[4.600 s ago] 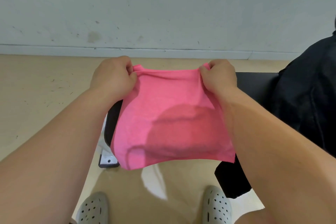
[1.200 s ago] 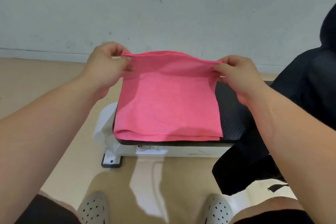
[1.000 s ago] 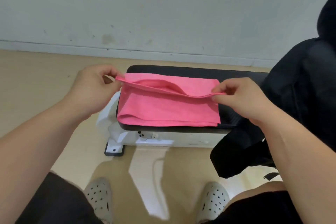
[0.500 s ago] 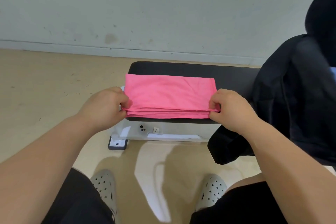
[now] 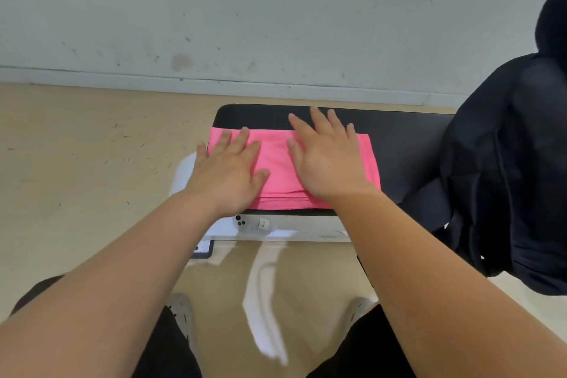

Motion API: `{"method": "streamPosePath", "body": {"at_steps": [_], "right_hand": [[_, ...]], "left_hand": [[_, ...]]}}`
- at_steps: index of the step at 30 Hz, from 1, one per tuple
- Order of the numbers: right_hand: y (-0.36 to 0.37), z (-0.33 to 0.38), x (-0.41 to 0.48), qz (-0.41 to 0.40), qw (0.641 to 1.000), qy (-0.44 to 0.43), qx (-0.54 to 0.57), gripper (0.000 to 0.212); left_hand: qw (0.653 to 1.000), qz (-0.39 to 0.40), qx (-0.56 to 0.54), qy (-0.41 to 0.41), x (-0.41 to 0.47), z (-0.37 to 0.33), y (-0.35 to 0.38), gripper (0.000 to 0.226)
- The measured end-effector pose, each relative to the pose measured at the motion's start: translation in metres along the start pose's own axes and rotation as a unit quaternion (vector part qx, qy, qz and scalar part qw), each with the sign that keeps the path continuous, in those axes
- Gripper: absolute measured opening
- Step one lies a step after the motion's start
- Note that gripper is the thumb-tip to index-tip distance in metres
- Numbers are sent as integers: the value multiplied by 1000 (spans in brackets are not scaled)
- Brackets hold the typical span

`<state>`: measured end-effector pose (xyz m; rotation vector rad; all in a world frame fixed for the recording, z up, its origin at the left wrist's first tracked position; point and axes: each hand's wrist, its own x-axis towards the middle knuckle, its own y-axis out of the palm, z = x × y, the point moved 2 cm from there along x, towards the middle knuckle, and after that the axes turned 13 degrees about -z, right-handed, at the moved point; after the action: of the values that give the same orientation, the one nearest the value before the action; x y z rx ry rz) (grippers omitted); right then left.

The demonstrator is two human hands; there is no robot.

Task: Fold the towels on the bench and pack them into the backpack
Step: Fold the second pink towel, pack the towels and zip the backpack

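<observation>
1. Hands: left hand (image 5: 228,170) and right hand (image 5: 326,159), fingers straight, flat on towel, side by side, apart.
2. Towel (image 5: 277,163): pink, folded, long axis left-right, at bench's (image 5: 405,144) near-left edge.
3. Backpack (image 5: 509,169): black, right, on the bench.

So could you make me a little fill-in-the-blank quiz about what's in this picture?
1. The folded towel is ____ in colour.
2. It lies on a black ____, near its left end.
3. The left hand and right hand both press flat on the ____.
4. The black backpack stands to the towel's ____.
Missing words: pink; bench; towel; right.
</observation>
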<state>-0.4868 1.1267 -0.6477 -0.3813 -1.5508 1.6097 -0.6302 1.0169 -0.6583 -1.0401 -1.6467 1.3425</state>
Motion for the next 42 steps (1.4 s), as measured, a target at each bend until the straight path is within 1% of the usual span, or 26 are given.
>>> {"method": "streamPosePath", "body": {"at_steps": [2,4,8,12,14,15,17,19,20,21,22,23,24,27,28,30,31,34,36,38,40,42], "right_hand": [[17,-1,0,61,997,8,-35,65],[29,-6,-5,109,993,19,-42,79],[28,-14,-11,122,991,20,-47,102],[21,-32,-14,116,991,19,-70,110],[18,-40,-13,115,990,23,-79,112],[17,-41,-14,117,989,28,-86,112],[14,-35,-16,110,988,35,-105,109],[9,-15,-16,78,992,30,-92,100],[8,-2,-15,57,995,17,-77,95],[7,11,-13,40,997,2,-66,90],[9,21,-12,33,998,-12,-60,86],[13,28,-12,36,998,-21,-56,83],[19,32,-13,49,997,-24,-55,80],[32,30,-14,103,993,-16,-60,77],[34,29,-15,110,992,-16,-61,78],[34,29,-15,113,992,-18,-61,79],[33,29,-14,113,992,-19,-61,80],[33,29,-15,115,991,-19,-63,80],[33,30,-15,114,992,-16,-59,80],[34,30,-16,114,992,-14,-56,80],[34,30,-15,113,992,-12,-47,80],[29,28,-13,110,994,6,14,77]], "left_hand": [[999,42,23,-8,1,-3,9,81],[997,63,32,-11,-3,-4,14,91],[998,60,33,2,-14,0,18,107],[999,38,10,32,-21,7,18,109],[998,22,-60,16,-23,11,15,106],[993,-3,-116,-10,-24,12,11,102],[969,-87,-214,-91,-21,18,5,89],[935,-160,-256,-185,-15,29,1,72],[921,-167,-266,-230,-12,35,1,66],[909,-154,-278,-271,-9,40,3,65],[899,-135,-288,-302,-7,44,4,67],[894,-126,-293,-314,-6,46,3,66],[894,-130,-293,-314,-5,47,1,60],[897,-167,-295,-283,-2,46,-5,27],[902,-176,-289,-269,-1,46,-7,21],[914,-178,-267,-247,1,43,-8,20],[914,-175,-266,-250,1,42,-7,20],[890,-175,-309,-284,2,41,-6,13],[882,-203,-335,-262,3,37,-10,8],[874,-229,-359,-234,3,32,-14,17],[858,-241,-391,-228,1,28,-16,19],[846,-248,-415,-226,-1,26,-16,20]]}}
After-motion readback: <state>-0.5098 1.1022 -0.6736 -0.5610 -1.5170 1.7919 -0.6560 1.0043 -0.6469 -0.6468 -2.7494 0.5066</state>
